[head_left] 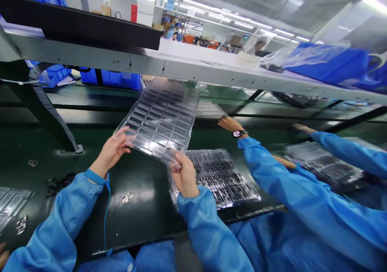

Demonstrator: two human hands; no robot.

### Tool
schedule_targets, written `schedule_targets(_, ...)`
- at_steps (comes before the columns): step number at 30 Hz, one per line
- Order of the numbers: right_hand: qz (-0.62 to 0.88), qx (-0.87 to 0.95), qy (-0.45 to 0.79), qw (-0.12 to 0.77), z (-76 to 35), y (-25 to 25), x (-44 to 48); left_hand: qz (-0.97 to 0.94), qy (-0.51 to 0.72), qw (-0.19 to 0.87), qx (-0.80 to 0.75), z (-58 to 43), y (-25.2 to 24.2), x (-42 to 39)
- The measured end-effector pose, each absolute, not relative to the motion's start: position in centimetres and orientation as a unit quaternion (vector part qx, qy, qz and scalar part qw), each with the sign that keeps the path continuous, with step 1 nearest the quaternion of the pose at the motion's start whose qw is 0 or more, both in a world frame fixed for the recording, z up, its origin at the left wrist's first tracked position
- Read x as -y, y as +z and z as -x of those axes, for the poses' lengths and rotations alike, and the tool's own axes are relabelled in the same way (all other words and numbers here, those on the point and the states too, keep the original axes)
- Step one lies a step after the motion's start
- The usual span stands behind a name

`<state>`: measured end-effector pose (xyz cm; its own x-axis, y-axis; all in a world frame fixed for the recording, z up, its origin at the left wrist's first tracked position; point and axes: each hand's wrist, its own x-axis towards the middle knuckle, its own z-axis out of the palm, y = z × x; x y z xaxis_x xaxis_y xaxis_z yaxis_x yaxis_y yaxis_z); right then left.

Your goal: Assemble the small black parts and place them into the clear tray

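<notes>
While two hands [110, 153] [184, 175] grip one clear tray [160, 118], one filled tray [220, 177] lies below

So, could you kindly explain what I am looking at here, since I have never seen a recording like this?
The single picture comes from a camera worn on a person's head, looking down at their own bare hands in blue sleeves. The left hand and right hand each grip an edge of an empty clear compartment tray, lifted and tilted over a dark green work surface. Beneath it lies a second tray filled with small parts. On the right, a co-worker's arm with a wristwatch reaches across toward another tray further back.
</notes>
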<state>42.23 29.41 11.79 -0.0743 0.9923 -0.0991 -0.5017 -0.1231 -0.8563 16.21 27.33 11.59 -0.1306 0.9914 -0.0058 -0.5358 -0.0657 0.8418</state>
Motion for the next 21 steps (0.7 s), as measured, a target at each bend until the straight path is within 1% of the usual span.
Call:
schedule_targets(3,0.346,0.293,0.644,0.616,-43.4,12.4,-32.5,-0.32,0.635,0.571,-0.41,-16.7,10.5,-28.4)
schedule_targets(7,0.35,0.264,0.61,0.66,-46.4,12.9,-37.1,-0.321,0.58,0.552,-0.506,-16.0,6.8,-27.5)
schedule_targets(11,0.366,0.242,0.56,0.703,-49.6,12.7,-42.6,-0.338,0.548,0.501,-0.578,-14.3,3.4,-26.1)
schedule_targets(14,0.416,0.224,0.502,0.725,-51.9,12.8,-48.2,-0.363,0.528,0.463,-0.613,-13.6,1.6,-25.4)
schedule_targets(18,0.518,0.177,0.39,0.74,-54.5,13.2,-56.3,-0.392,0.518,0.398,-0.647,-14.0,-0.3,-25.0)
schedule_targets(21,0.54,0.166,0.347,0.749,-55.7,13.3,-61.2,-0.413,0.491,0.348,-0.683,-14.6,-1.6,-24.8)
